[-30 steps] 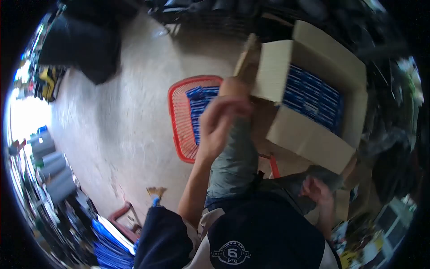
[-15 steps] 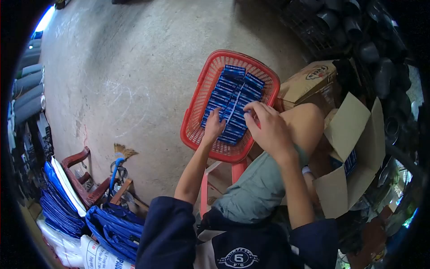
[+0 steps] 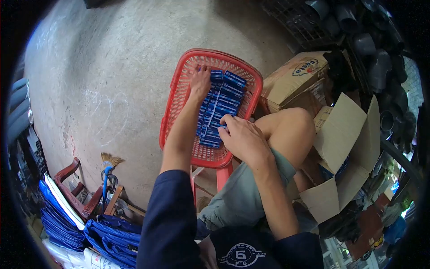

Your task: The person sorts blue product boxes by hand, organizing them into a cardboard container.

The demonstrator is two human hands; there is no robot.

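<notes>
Small blue boxes (image 3: 229, 102) lie packed in the red basket (image 3: 259, 89), with 2 hands over them. The left hand (image 3: 200, 82) is at their far left end, fingers spread and bent; I cannot tell whether it grips any. The right hand (image 3: 244, 139) is half open and holding nothing, thumb and forefinger parted beside the nearer boxes. An open carton (image 3: 339, 132) stands to the right.

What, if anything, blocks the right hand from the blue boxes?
Nothing visible. The right hand already reaches over the near-right rim of the basket to the blue boxes; contact can't be told. The left hand is at the far end, out of its way.
</notes>
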